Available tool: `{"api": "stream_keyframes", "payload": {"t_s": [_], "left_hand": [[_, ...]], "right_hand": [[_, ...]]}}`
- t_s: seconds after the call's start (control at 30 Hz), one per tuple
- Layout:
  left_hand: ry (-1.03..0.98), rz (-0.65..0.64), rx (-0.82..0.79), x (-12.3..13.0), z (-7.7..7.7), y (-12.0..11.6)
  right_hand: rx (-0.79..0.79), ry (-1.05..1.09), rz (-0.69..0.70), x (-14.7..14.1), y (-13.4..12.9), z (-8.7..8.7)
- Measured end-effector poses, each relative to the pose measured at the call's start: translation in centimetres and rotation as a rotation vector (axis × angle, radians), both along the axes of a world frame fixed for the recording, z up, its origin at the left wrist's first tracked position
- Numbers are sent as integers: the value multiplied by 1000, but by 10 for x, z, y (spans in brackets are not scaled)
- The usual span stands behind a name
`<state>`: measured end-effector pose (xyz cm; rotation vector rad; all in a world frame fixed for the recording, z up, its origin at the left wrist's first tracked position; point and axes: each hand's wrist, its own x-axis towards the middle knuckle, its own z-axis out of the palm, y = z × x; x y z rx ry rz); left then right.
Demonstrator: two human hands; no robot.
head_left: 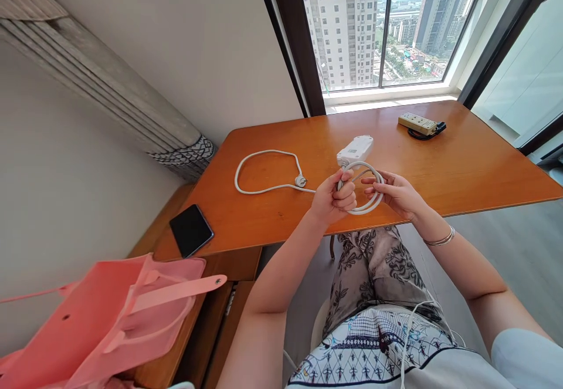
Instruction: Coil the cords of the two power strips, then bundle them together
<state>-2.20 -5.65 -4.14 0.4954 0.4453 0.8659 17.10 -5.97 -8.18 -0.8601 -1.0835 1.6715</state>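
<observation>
A white power strip lies on the wooden table, just beyond my hands. Its white cord is gathered into a few loops in front of it. My left hand is closed around the left side of these loops, close to the strip. On the right side of the coil, my right hand pinches the loops between thumb and fingers. From my left hand the rest of the cord runs left across the table in a wide bend, ending in a white plug.
A beige power strip with a black cord lies at the back right of the table. A black phone rests at the left corner. The pink bag sits lower left. A window stands behind the table.
</observation>
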Motion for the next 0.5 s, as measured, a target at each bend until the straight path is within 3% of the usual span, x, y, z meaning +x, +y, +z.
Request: {"api": "stream_keyframes", "payload": {"t_s": [0.23,0.33,0.5], "left_hand": [[249,-94,69,-10,-12,16],[385,-13,172,-10,-17,21],[554,159,354,-3,-23,20]], "right_hand": [[177,-70,55,4,3,-8],[239,-84,41,6,2,-12],[203,-82,22,8,3,-18]]}}
